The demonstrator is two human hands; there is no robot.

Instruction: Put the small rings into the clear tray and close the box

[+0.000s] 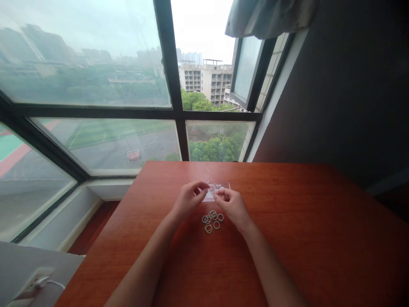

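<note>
Several small pale green-beige rings (208,229) lie in a loose cluster on the tabletop, some overlapping. Just beyond them is a flat, clear plastic packet (225,186) with glossy reflections; whether it is a bag or a thin case is hard to tell. My left hand (189,197) is at its left side, with thumb and fingers curled together on it. From the right, my right hand (232,204) pinches the packet's near part between thumb and bent fingers. The fingers cover part of the packet, and a small pinkish spot shows between the fingertips.
The reddish-brown wooden table (300,221) reaches to the window frame (179,114). One window pane (247,68) stands open at the right, under a bunched curtain (271,17). A wall socket with a white plug (41,281) is at the lower left.
</note>
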